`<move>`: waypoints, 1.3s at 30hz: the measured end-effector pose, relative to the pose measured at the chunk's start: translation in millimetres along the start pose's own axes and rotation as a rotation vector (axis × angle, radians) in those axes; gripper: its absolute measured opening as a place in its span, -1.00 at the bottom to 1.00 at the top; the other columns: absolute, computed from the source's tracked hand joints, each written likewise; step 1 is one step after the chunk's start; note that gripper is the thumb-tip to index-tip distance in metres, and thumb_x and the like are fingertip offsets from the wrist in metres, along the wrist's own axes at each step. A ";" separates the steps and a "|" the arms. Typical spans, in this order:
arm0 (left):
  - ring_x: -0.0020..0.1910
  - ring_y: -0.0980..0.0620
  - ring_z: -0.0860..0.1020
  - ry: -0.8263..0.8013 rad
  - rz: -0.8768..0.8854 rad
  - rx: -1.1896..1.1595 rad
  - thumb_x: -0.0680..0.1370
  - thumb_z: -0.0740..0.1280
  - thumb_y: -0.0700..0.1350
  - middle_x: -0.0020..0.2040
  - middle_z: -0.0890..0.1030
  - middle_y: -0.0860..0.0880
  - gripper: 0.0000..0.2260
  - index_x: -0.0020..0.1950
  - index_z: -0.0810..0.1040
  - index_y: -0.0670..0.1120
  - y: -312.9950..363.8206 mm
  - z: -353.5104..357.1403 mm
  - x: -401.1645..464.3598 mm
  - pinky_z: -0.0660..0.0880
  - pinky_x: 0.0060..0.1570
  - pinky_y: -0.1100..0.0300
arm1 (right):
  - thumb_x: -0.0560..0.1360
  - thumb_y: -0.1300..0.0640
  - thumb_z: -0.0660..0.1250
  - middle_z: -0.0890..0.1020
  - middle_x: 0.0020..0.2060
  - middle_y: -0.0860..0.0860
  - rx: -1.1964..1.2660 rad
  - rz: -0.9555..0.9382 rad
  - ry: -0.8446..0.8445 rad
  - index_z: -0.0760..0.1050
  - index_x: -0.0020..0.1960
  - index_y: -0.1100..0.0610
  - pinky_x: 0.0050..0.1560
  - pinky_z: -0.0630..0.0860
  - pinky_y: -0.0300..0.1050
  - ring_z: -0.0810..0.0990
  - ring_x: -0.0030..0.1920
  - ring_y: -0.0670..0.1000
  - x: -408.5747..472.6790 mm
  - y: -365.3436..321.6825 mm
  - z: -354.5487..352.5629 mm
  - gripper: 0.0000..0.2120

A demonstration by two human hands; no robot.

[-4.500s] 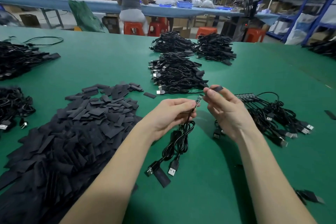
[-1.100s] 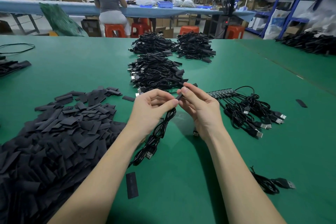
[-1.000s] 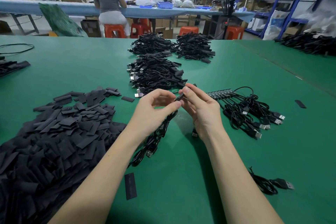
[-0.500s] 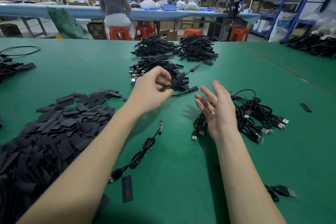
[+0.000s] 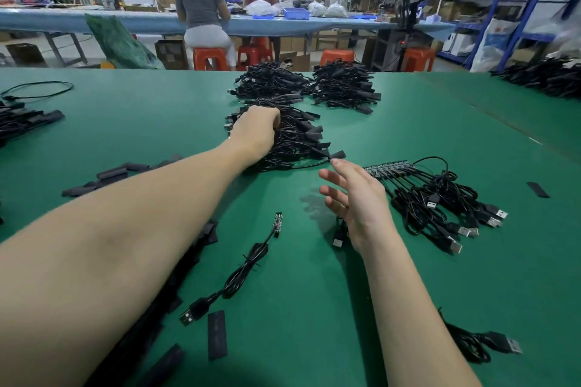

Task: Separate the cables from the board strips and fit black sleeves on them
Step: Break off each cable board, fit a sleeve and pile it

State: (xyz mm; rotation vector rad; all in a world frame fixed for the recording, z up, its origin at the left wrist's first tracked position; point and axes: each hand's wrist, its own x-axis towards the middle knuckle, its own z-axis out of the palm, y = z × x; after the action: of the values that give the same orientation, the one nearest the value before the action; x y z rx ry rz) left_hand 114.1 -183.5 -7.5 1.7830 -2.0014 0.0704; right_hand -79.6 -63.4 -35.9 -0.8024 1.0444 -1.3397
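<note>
Left hand rests on sleeved cable pile (grip hidden); right hand hovers w/ fingers spread.

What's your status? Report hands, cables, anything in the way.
Left hand down on the sleeved cable pile, grip unclear. Right hand open, empty. One bare-board cable loose on the table. Nothing in the way.
</note>
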 end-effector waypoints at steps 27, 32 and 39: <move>-0.26 0.26 0.58 -0.007 -0.220 -0.689 0.52 0.43 -0.14 -0.19 0.68 0.12 -0.96 -0.11 0.66 -0.01 17.8 -6.4 -150.5 0.46 -0.16 0.50 | 0.33 0.06 0.53 0.53 -0.15 -0.01 -1.383 -0.008 -0.129 0.54 0.01 0.02 -0.31 0.42 -0.20 0.62 -0.14 0.02 -18.6 4.0 44.1 -0.71; -0.14 0.02 0.70 -0.167 -0.299 -0.871 0.54 0.40 -0.16 -0.15 0.72 -0.01 -0.93 -0.06 0.65 -0.01 20.7 -5.4 -150.6 0.62 0.02 0.09 | 0.38 0.24 0.54 0.60 -0.40 0.02 -0.792 0.111 -0.145 0.61 -0.03 0.09 -0.42 0.43 -0.25 0.48 -0.49 -0.08 -10.9 3.0 30.1 -0.79; -0.26 -0.02 0.67 -0.200 -0.354 -1.193 0.54 0.44 -0.24 -0.17 0.74 -0.10 -0.91 0.02 0.59 -0.14 31.9 1.1 -158.9 0.63 -0.03 0.10 | 0.47 0.34 0.48 0.66 -0.28 0.09 -0.363 0.186 -0.222 0.59 -0.09 0.21 -0.29 0.61 -0.29 0.62 -0.39 -0.06 -10.0 -5.7 22.9 -0.91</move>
State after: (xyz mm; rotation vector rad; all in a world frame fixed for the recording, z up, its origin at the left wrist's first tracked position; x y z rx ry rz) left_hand 92.5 -31.0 -58.2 1.2645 -1.2568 -1.1776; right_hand -59.8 -56.6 -21.1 -1.0685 1.1684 -0.8918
